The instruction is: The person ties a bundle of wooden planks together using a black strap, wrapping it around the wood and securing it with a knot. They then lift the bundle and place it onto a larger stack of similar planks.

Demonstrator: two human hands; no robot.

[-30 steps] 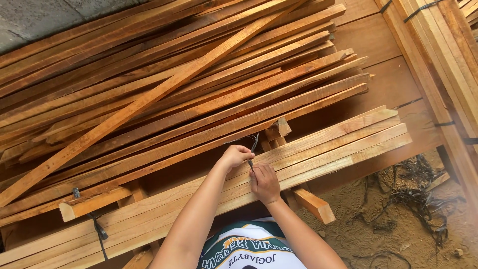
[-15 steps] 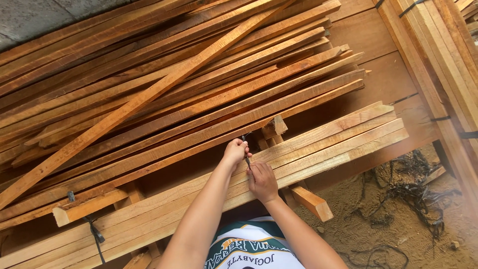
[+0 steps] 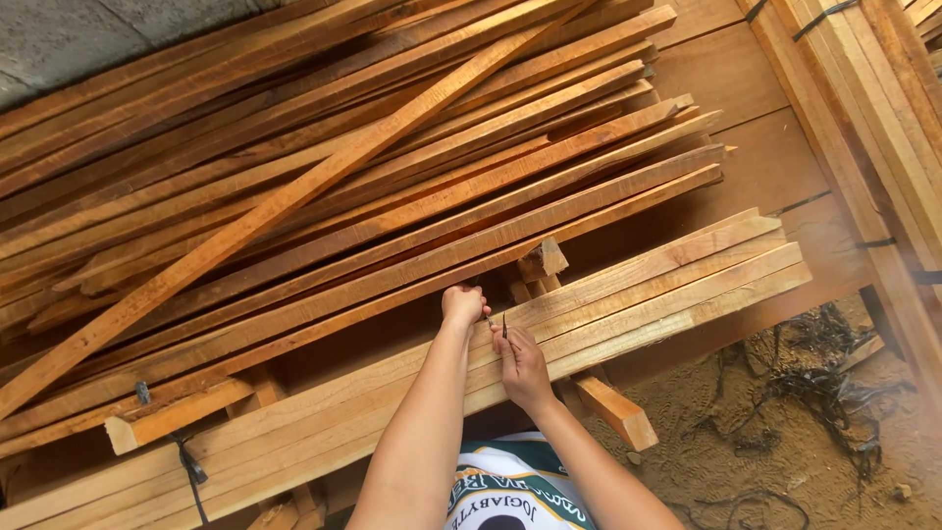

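The right hand (image 3: 523, 365) rests on the bundle (image 3: 628, 294) of pale slats, its fingers pinched round a thin dark strap (image 3: 504, 326) that stands up from the wood. Just beside it, the left hand (image 3: 462, 304) is curled shut at the bundle's far edge; what it grips cannot be told. Beyond lies a heap of longer reddish slats (image 3: 392, 196).

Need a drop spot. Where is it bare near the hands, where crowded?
Bare: flat boards between the slat heap and the right-hand stack; sandy ground right of the right hand, before the tangled straps. Crowded: the bundle where the left hand works.
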